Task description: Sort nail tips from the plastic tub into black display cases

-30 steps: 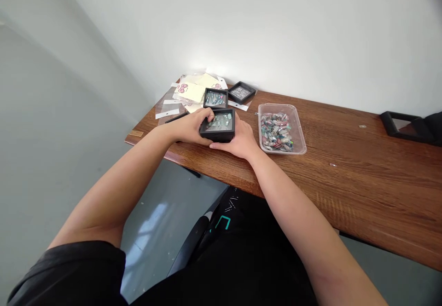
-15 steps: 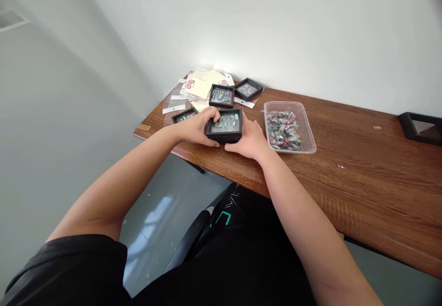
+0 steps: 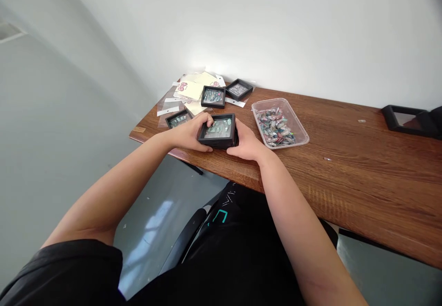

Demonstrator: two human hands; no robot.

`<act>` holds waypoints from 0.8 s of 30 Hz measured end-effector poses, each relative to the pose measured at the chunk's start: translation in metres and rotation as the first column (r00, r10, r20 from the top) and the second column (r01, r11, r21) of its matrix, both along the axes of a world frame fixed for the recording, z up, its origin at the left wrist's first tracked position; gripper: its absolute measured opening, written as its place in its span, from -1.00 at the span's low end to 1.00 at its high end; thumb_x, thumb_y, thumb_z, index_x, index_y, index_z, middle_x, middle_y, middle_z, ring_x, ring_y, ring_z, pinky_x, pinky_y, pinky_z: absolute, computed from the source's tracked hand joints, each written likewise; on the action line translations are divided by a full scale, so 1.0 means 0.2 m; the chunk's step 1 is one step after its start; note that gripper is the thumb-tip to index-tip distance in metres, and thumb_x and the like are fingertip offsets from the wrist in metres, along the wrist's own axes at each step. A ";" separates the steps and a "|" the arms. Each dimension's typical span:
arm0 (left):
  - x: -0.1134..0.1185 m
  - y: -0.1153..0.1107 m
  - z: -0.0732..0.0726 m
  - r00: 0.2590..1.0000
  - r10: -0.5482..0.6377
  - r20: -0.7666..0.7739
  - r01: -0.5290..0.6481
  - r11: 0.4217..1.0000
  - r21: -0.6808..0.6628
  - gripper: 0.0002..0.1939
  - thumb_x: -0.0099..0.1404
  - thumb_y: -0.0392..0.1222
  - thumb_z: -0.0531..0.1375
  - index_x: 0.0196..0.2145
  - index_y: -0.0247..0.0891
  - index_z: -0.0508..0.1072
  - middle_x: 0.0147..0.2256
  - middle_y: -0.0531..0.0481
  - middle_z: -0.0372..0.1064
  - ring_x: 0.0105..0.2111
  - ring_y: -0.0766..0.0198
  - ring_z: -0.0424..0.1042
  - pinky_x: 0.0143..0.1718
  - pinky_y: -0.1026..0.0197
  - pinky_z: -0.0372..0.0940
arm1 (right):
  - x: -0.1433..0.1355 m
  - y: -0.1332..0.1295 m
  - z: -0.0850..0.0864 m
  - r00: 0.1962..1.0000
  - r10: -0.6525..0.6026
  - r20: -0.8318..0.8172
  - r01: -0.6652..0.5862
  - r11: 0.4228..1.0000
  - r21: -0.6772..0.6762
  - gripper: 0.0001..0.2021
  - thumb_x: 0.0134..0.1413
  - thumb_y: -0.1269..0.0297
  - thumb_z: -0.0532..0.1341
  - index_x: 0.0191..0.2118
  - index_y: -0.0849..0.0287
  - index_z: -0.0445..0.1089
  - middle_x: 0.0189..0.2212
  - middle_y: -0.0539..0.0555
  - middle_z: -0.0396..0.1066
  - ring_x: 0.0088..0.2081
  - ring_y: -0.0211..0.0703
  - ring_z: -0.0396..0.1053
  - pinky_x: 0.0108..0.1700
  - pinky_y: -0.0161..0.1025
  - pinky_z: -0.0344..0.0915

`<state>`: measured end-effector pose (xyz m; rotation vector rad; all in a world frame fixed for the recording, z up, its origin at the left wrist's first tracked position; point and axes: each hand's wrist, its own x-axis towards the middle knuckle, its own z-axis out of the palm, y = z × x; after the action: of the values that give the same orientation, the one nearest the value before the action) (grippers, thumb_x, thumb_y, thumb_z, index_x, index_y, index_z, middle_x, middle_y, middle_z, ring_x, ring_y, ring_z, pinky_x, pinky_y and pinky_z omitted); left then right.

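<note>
Both hands hold a black box (image 3: 218,141) with a see-through top, close to the near edge of the brown table (image 3: 359,168). Small shiny green bits (image 3: 224,124) show in it. The left hand (image 3: 189,134) bends a finger over the top, with its thumb low on the front, so it pinches the box at its left end. The right hand (image 3: 247,144) cups the other end, thumb at the bottom front corner. I cannot tell how its other fingers lie, or if the box touches the table.

Twelve is straight away from the person. From the held box, one small box (image 3: 213,106) is at twelve o'clock, another (image 3: 239,96) at one, and one more (image 3: 178,118) near ten. Pale cards (image 3: 189,90) are at eleven. A clear tub (image 3: 297,124) full of shiny bits is at three, just beside the right hand.

I think a flat, even hold is best, since a tip could make the bits slide. Soft pushes at the sides seem safer than a hard press on the clear top. The right elbow and hand need care near the tub.
</note>
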<state>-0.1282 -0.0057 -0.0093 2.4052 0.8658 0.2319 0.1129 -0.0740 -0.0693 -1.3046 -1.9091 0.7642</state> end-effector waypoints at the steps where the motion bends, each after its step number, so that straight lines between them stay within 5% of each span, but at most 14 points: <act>1: 0.00 0.00 0.00 1.000 0.000 -0.001 0.000 1.000 0.000 -0.31 -0.07 0.10 0.48 -0.18 -0.10 0.13 -0.10 0.01 0.23 -0.10 0.14 0.29 -0.07 0.12 0.27 | 0.00 0.00 0.00 1.000 0.000 -0.004 0.000 1.000 0.001 -0.21 -0.21 0.36 0.39 0.26 0.07 0.29 0.14 0.16 0.50 0.16 0.19 0.48 0.23 0.20 0.43; 8: 0.02 0.02 0.00 1.000 -0.007 0.003 0.007 1.000 -0.003 -0.30 -0.09 0.09 0.48 -0.19 -0.09 0.12 -0.11 0.01 0.26 -0.10 0.13 0.31 -0.08 0.11 0.29 | 0.00 0.01 -0.02 0.999 -0.036 0.004 0.036 0.999 -0.016 -0.46 0.19 0.11 0.39 0.21 0.18 0.35 0.09 0.17 0.48 0.09 0.03 0.47 0.18 0.13 0.44; 13: 0.03 0.04 0.00 1.000 0.008 0.019 -0.008 1.000 -0.004 -0.31 -0.09 0.08 0.47 -0.19 -0.09 0.12 -0.12 0.02 0.25 -0.13 0.15 0.30 -0.10 0.11 0.28 | -0.01 0.02 -0.02 0.999 -0.051 -0.014 0.050 0.998 -0.031 -0.21 -0.23 0.35 0.41 0.24 0.12 0.27 0.10 0.17 0.50 0.11 0.19 0.48 0.18 0.17 0.43; 24: 0.07 -0.01 -0.03 0.997 0.051 0.064 -0.053 0.998 0.035 -0.27 -0.12 0.08 0.51 -0.20 -0.10 0.11 -0.14 0.03 0.22 -0.11 0.14 0.26 -0.04 0.11 0.23 | 0.00 0.02 -0.02 0.994 -0.065 -0.086 0.060 0.996 -0.067 -0.11 -0.29 0.34 0.37 0.31 0.10 0.21 0.15 0.17 0.50 0.15 0.24 0.49 0.19 0.20 0.45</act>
<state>-0.1132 -0.0068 -0.0153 2.3969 0.9030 0.3449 0.1124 -0.0706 -0.0743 -1.3409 -1.7788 0.8437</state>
